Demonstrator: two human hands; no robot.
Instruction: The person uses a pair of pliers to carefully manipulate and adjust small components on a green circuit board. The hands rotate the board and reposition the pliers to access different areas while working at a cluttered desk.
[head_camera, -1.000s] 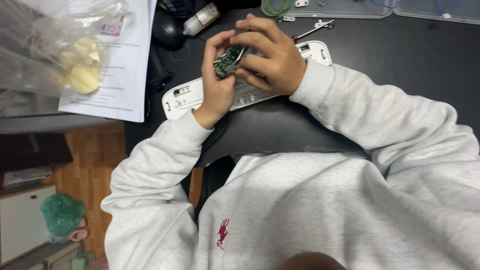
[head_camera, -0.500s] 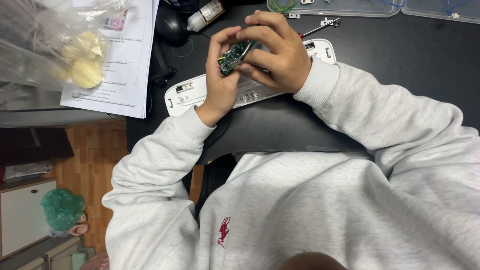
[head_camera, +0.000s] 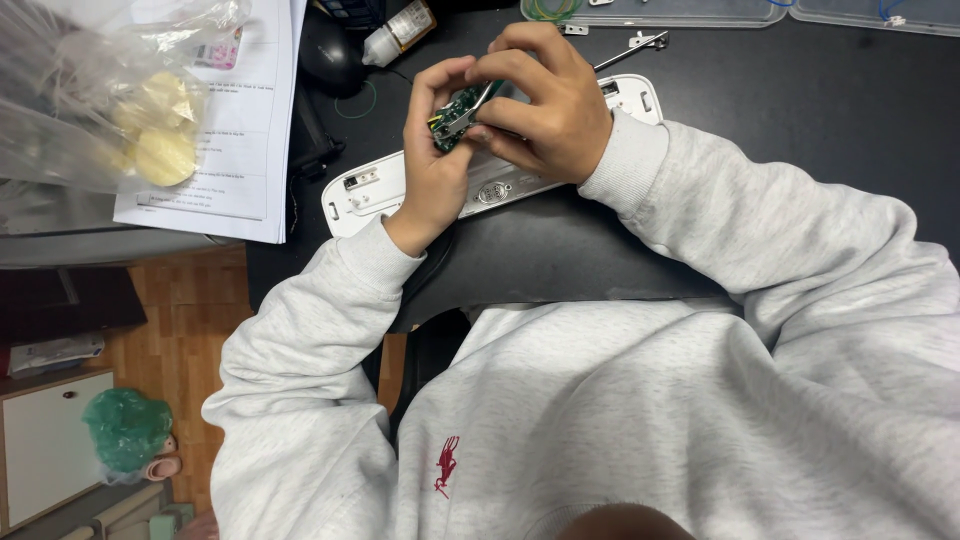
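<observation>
My left hand (head_camera: 435, 165) and my right hand (head_camera: 548, 105) both hold a small green circuit board (head_camera: 456, 110) above the black table (head_camera: 780, 110). The fingers of both hands pinch the board's edges, and a small metal part shows on it. Right under the hands lies a long white plastic casing (head_camera: 365, 190), flat on the table and partly hidden by them. Grey sweatshirt sleeves cover both arms.
A printed paper sheet (head_camera: 245, 130) lies at the left with a clear plastic bag holding yellow pieces (head_camera: 150, 135) on it. A small white bottle (head_camera: 398, 32) and a metal tool (head_camera: 640, 45) lie behind the hands. Clear trays (head_camera: 660, 12) line the table's far edge.
Both hands and the board have stayed in place over the white casing; only the fingers shifted slightly on the board.
</observation>
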